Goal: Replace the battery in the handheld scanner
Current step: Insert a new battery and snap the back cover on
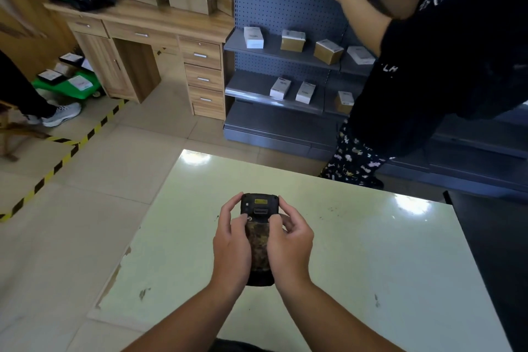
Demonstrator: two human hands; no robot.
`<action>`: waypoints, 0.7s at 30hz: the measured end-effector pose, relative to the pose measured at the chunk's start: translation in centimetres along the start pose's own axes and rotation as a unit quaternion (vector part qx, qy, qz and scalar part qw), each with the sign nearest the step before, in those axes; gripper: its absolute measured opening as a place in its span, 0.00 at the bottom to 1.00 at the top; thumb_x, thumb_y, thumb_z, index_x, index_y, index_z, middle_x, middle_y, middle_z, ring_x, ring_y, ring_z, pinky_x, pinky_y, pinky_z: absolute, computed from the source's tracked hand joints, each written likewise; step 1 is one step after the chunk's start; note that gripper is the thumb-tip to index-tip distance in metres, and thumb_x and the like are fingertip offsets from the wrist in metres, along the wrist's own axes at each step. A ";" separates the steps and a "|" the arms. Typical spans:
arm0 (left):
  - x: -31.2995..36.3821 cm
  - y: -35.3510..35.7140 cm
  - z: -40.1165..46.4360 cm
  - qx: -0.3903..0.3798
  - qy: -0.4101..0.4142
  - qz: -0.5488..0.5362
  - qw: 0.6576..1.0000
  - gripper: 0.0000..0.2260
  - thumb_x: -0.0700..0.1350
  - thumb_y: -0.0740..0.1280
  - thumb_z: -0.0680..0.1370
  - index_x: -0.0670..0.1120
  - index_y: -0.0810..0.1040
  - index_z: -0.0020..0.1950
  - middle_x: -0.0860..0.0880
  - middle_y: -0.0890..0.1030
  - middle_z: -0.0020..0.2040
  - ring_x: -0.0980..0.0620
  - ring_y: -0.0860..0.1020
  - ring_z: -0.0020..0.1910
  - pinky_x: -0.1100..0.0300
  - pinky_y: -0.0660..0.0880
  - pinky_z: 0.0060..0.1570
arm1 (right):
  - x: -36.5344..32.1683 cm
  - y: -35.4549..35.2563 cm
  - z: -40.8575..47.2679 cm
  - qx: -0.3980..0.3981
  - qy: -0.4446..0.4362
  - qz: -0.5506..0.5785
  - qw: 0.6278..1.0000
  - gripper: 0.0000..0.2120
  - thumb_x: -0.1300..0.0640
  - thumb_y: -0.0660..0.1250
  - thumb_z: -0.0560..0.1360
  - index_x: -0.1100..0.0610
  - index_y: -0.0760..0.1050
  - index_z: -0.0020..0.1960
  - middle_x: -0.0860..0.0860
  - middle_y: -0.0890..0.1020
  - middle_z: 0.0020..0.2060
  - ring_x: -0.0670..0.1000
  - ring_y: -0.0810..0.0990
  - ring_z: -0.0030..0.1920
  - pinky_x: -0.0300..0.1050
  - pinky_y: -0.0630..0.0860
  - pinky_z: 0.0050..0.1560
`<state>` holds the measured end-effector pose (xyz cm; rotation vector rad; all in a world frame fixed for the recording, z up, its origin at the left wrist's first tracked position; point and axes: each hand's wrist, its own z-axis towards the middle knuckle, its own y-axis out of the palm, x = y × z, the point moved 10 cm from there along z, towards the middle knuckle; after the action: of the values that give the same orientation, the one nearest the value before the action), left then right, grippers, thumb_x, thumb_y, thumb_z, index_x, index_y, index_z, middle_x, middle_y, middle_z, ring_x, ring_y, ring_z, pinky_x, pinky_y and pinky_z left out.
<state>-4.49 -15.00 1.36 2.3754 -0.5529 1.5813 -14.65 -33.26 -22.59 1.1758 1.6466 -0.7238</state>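
Both hands, left hand & right hand, grip worn, rounded black scanner.

Both forearms are bare, with no sleeves in view; the left hand and right hand wear no gloves, rings or watch.

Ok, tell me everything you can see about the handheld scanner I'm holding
The handheld scanner is a chunky black device that looks like rugged plastic, seen back side up, lengthwise away from you. Near its far end sit a yellow label and a dark rectangular recess. The middle back panel looks worn and mottled brownish. The left hand and right hand hold it on either side, thumbs pressing the back, over the pale table. Whether it rests on the table is unclear.
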 end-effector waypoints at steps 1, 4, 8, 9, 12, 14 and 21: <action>0.0 -0.1 0.0 0.001 0.003 0.003 1.000 0.20 0.44 0.56 0.84 0.69 0.76 0.62 0.47 0.84 0.49 0.47 0.84 0.45 0.57 0.79 0.37 | 2.3 -0.5 3.4 -0.009 0.017 -0.014 1.000 0.30 0.39 0.79 0.67 0.32 0.74 0.67 0.29 0.80 0.58 0.46 0.85 0.57 0.67 0.78 0.62; -0.4 -0.3 -0.1 0.010 0.000 0.009 1.000 0.20 0.44 0.56 0.84 0.70 0.75 0.61 0.46 0.86 0.46 0.47 0.84 0.41 0.58 0.78 0.34 | -5.7 1.7 -5.1 0.062 0.050 0.029 0.996 0.14 0.58 0.70 0.78 0.45 0.80 0.61 0.39 0.85 0.48 0.37 0.84 0.44 0.34 0.82 0.43; -1.1 -0.1 -0.1 0.016 -0.011 0.005 1.000 0.19 0.45 0.58 0.84 0.71 0.76 0.60 0.45 0.86 0.44 0.48 0.84 0.38 0.55 0.77 0.36 | -17.4 4.8 -13.8 0.015 -0.003 -0.053 0.998 0.15 0.61 0.65 0.79 0.52 0.83 0.63 0.48 0.87 0.48 0.46 0.86 0.43 0.39 0.84 0.40; -1.2 -0.1 0.0 0.016 -0.012 0.006 1.000 0.19 0.44 0.58 0.84 0.70 0.76 0.60 0.45 0.86 0.45 0.49 0.84 0.38 0.55 0.77 0.37 | -17.7 4.9 -14.2 0.017 0.003 -0.067 0.998 0.16 0.60 0.65 0.79 0.52 0.83 0.63 0.48 0.87 0.49 0.46 0.87 0.44 0.43 0.86 0.43; -1.4 -0.1 0.3 0.013 -0.016 -0.002 1.000 0.19 0.44 0.58 0.83 0.70 0.77 0.60 0.44 0.86 0.47 0.48 0.83 0.39 0.56 0.77 0.35 | -17.2 3.8 -13.3 0.034 0.020 -0.047 0.998 0.15 0.61 0.65 0.79 0.52 0.84 0.62 0.48 0.88 0.47 0.46 0.87 0.43 0.46 0.86 0.45; -1.5 -0.4 0.5 0.016 -0.019 -0.009 1.000 0.19 0.44 0.58 0.84 0.69 0.78 0.61 0.44 0.85 0.47 0.47 0.84 0.41 0.59 0.77 0.33 | -17.1 4.0 -13.7 0.036 0.038 -0.027 0.998 0.14 0.62 0.65 0.80 0.51 0.85 0.60 0.45 0.88 0.43 0.43 0.86 0.41 0.43 0.85 0.44; -1.3 -0.6 1.2 0.024 -0.013 -0.016 1.000 0.20 0.44 0.57 0.84 0.68 0.79 0.60 0.45 0.84 0.48 0.46 0.82 0.44 0.56 0.76 0.37 | -16.2 4.7 -14.0 0.013 0.087 0.037 0.995 0.16 0.63 0.65 0.80 0.50 0.85 0.62 0.45 0.89 0.43 0.55 0.87 0.50 0.53 0.86 0.51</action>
<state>-3.64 -14.67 -0.32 2.4294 -0.4863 1.5700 -13.96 -25.47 -2.11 1.3428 1.7299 -0.6111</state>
